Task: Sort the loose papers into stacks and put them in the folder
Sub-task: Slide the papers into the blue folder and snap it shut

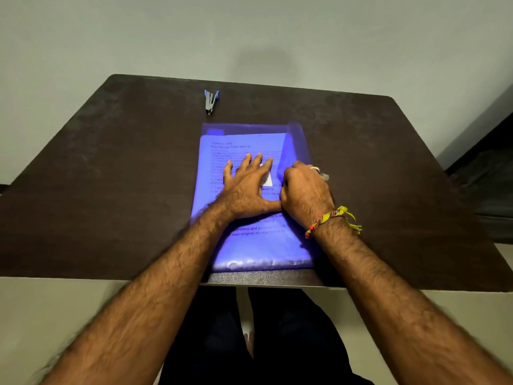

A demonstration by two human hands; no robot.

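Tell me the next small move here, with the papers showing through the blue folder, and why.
Probably press the flap at the right edge shut. The papers already lie inside the blue folder, the left hand lies flat on it, and the right hand is curled at the right edge, where the cover looks slightly lifted.

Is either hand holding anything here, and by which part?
The right hand grips the translucent blue plastic folder at its right edge flap; the left hand only presses flat on it.
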